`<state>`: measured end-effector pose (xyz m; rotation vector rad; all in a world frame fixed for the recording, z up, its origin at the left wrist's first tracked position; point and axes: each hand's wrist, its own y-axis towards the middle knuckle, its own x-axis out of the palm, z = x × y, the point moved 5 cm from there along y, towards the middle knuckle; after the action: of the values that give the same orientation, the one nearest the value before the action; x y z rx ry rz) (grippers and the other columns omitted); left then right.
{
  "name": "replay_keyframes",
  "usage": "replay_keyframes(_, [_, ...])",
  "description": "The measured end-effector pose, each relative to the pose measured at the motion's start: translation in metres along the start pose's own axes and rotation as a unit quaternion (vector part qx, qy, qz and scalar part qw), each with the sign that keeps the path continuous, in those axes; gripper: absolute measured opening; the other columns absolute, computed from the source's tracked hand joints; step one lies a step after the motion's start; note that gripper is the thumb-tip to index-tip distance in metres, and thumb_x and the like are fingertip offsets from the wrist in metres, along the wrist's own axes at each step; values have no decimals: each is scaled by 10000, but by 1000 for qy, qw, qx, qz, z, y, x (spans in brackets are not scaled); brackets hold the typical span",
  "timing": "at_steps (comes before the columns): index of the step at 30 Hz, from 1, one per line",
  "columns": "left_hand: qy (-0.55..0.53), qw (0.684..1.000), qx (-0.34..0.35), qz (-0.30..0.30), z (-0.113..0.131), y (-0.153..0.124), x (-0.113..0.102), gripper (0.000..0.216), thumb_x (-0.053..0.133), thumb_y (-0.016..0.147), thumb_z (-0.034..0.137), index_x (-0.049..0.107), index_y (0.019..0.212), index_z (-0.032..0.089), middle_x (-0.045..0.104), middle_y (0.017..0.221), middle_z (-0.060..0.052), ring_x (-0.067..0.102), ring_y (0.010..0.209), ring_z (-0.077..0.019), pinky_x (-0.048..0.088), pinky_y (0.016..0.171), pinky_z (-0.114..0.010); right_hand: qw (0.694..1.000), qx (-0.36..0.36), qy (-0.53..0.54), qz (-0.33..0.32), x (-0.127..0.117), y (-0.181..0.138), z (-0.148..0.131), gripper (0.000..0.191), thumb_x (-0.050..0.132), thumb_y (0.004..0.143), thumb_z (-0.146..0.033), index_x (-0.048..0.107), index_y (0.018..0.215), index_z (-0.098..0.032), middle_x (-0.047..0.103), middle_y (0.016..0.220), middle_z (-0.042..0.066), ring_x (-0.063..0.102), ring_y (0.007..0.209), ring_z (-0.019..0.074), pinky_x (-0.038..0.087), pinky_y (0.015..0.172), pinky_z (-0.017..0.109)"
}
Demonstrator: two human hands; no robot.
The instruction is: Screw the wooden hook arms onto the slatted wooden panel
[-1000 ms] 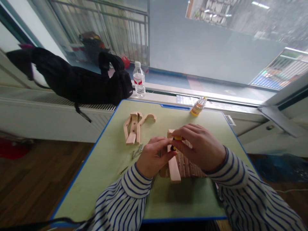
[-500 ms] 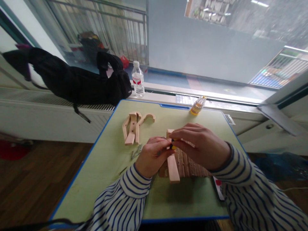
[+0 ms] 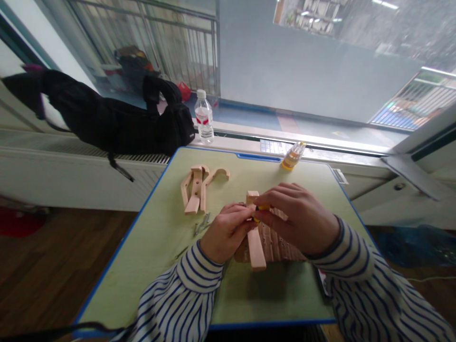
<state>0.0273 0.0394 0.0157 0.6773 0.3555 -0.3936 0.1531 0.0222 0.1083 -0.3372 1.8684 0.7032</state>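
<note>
My right hand (image 3: 297,216) has its fingers closed around a small screwdriver (image 3: 262,208) with a yellow and black handle; its tip is hidden. Beside it my left hand (image 3: 228,230) pinches at the lower part of the same tool. Both hands are over a pale wooden hook (image 3: 257,251), which lies lengthwise across a brown ribbed wooden block (image 3: 278,244) dotted with small holes. Left of my left hand, several metal screws (image 3: 202,225) lie on the table. Farther back are several more wooden hooks (image 3: 196,190) with drilled holes, grouped together.
The pale green table (image 3: 142,280) has a blue edge. A bottle of yellow liquid (image 3: 293,156) stands at its back. On the sill are a water bottle (image 3: 204,118) and a black bag (image 3: 131,123). A dark flat object (image 3: 322,280) lies partly under my right sleeve.
My right hand has turned slightly on the screwdriver, so more of the yellow handle shows. My left hand and the wooden hook stay almost in place.
</note>
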Motion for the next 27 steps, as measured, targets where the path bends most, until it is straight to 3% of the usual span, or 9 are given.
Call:
replay_keyframes(3, [-4,1000,-9,2,0,0,0,188,544,859,170,653,1011,188,669,1012,-70,595,983,-177,463,906,-343,1000,4,-7,6,0,1,0,206,509,880,-373,629,940,-218,674,841,-4,568,800,150,394,754,310])
replay_keyframes(10, [7,996,-22,86,-5,-3,-5,213,687,756,241,676,965,201,681,928,-60,617,900,-184,503,836,-336,1000,8,-2,-6,1,4,1,213,521,867,-367,635,941,-203,673,836,10,569,795,155,407,755,318])
replay_keyframes(16, [-6,996,-11,92,-2,-2,-7,118,671,769,249,690,873,198,689,860,-57,628,853,-180,515,798,-319,998,-23,46,-38,0,6,-2,293,503,875,-326,596,1112,-181,676,1007,51,578,901,166,431,782,312])
replay_keyframes(27, [-1,998,-6,64,3,0,-5,93,641,793,206,697,863,181,705,901,-72,632,891,-190,496,849,-346,1000,-12,19,-22,2,1,2,216,499,885,-364,626,994,-227,680,823,-9,563,751,135,394,710,287])
